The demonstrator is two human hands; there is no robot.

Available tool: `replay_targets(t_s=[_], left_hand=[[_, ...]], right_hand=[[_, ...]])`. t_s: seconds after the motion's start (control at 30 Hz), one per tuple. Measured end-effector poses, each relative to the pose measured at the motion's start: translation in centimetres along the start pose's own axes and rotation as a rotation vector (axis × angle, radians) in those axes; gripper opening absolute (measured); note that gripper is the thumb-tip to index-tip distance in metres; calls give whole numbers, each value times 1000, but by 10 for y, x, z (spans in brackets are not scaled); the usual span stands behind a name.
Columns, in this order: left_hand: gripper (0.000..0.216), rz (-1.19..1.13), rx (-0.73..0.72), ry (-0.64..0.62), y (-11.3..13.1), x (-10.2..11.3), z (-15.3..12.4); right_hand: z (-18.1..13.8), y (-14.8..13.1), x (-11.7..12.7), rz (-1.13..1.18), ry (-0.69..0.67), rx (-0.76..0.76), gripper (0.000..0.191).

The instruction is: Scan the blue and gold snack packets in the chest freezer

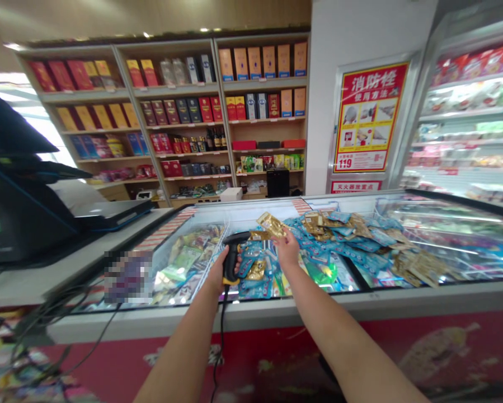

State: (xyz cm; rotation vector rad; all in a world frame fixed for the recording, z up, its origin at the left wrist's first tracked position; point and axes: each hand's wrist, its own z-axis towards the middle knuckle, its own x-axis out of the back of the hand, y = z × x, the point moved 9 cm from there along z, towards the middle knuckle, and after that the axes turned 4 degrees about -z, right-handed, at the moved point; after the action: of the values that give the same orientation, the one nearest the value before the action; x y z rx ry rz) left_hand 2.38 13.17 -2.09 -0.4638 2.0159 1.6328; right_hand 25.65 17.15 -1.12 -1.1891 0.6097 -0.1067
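Note:
My left hand (226, 268) is wrapped round the handle of a black and yellow barcode scanner (233, 254), whose cord hangs down in front of the freezer. In my right hand (287, 249) is a gold snack packet (270, 224), pinched near its lower right corner and raised above the freezer glass. The scanner's head points toward this packet, with a gap between them. Below the hands lie blue packets (251, 288) and another gold packet (257, 270). A larger heap of blue and gold packets (339, 232) spreads to the right.
The chest freezer (243, 313) with a glass top stretches across the front. On the left counter (95, 246) stand a dark checkout machine (24, 190) and loose cables (45, 319). Shelves with boxed goods (184, 112) line the back wall. A lit refrigerated display (473, 123) stands right.

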Motion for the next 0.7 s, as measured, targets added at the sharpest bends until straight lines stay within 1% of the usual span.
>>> replay_targets(t_s=[0.2, 0.3, 0.37, 0.43, 0.5, 0.7], left_hand=[[38, 0, 0, 9, -1, 2, 1], [39, 3, -1, 13, 0, 1, 1], [41, -2, 7, 9, -1, 1, 1], [41, -4, 16, 2, -1, 0, 2], [41, -3, 17, 5, -1, 1, 2], [37, -16, 2, 2, 0, 0, 1]], right_hand=[[9, 1, 28, 114, 220, -27, 52], [11, -1, 40, 75, 296, -15, 54], [10, -4, 45, -6, 335, -3, 54], [8, -7, 47, -116, 344, -3, 54], [7, -7, 45, -195, 321, -18, 53], [4, -7, 35, -151, 224, -81, 52]])
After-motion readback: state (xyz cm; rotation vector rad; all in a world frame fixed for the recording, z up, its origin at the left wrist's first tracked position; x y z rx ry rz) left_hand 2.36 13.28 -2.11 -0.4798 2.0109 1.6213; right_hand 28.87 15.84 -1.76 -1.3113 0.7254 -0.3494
